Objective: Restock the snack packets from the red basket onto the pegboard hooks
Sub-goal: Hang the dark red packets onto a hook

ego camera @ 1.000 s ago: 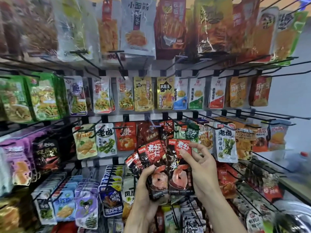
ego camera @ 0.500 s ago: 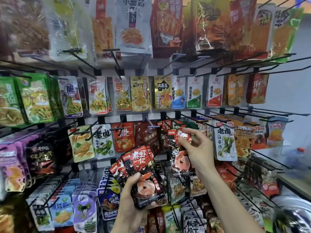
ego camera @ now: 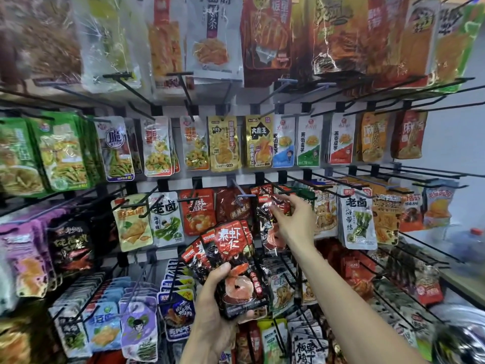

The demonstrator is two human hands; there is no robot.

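My left hand (ego camera: 217,308) grips a fanned stack of red-and-black shrimp snack packets (ego camera: 231,261), low and centre in front of the pegboard. My right hand (ego camera: 296,222) reaches up and pinches the top of a single shrimp packet (ego camera: 270,222). That packet's top is at a black hook (ego camera: 275,189) in the third row, where matching red packets hang behind. Whether the packet's hole is over the hook tip I cannot tell. The red basket is out of sight.
Rows of black hooks (ego camera: 393,174) jut out toward me, several of them bare at right. Packed snack packets hang all around: green ones (ego camera: 60,153) at left, a seaweed packet (ego camera: 357,219) right of my hand. A silvery round object (ego camera: 462,337) sits at lower right.
My right hand drew one packet off the stack and lifted it up to the third-row hook. My left hand sank a little with the rest of the stack.
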